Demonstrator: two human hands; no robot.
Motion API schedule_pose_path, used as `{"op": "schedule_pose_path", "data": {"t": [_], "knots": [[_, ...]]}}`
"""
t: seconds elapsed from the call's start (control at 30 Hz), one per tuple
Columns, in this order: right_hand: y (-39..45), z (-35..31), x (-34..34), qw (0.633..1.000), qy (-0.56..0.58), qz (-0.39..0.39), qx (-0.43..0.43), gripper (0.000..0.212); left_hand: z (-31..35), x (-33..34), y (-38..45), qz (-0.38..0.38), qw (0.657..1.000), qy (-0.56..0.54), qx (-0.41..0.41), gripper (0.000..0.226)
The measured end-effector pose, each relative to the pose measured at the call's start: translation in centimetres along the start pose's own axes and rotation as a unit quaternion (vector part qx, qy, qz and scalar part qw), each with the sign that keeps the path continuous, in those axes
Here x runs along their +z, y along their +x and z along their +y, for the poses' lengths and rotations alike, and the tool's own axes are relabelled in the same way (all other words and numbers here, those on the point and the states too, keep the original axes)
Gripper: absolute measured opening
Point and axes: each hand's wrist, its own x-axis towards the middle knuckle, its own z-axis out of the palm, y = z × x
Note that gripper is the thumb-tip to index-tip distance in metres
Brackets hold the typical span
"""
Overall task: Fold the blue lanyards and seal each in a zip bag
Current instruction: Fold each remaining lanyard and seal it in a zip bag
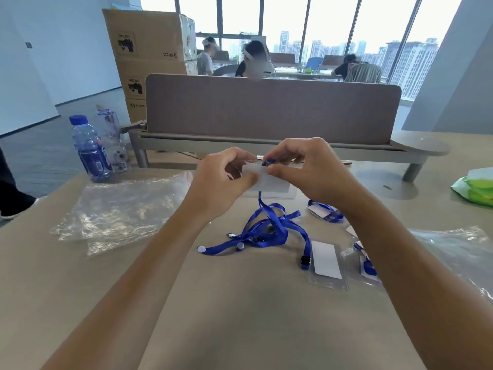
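Note:
Both hands hold a clear badge holder [269,180] with a white card above the table. My left hand [224,180] pinches its left side. My right hand [309,169] pinches the black clip and blue strap end at its top edge. Its blue lanyard strap [262,228] hangs down into a tangle on the table. A second badge holder [326,263] with a black clip lies to the right of the tangle. Empty clear zip bags [117,212] lie at the left. Bagged lanyards [324,210] lie under my right forearm.
Two water bottles [89,148] stand at the table's back left. A desk divider [266,110] runs across the back. A green wipes pack [477,188] sits at the right edge. More clear plastic [458,252] lies at the right. Cardboard boxes and seated people are beyond.

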Motion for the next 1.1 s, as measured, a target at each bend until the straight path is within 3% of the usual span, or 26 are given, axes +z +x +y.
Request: {"op": "schedule_pose_path", "data": {"t": [0.57,0.7,0.8,0.93,1.1], "knots": [[-1.6,0.3,-0.3,0.998,0.037,0.035,0.021,0.019,0.8,2.0,0.1,-0.016,0.999,0.051,0.009,0.025],[-3.0,1.1,0.1,0.985,0.079,0.118,0.102,0.043,0.8,1.1,0.1,0.007,0.999,0.051,0.003,0.022],[-4.5,2.0,1.3,0.962,0.136,0.145,0.185,0.040,1.2,0.0,0.2,0.025,0.997,0.066,-0.004,0.019],[-5.7,2.9,3.9,0.953,0.176,0.051,0.241,0.033,2.4,-1.0,0.3,0.019,0.998,0.061,0.000,0.018],[-5.6,0.6,5.8,0.945,0.249,-0.055,0.204,0.036,3.7,-1.5,0.1,0.015,0.998,0.061,0.023,0.009]]}}
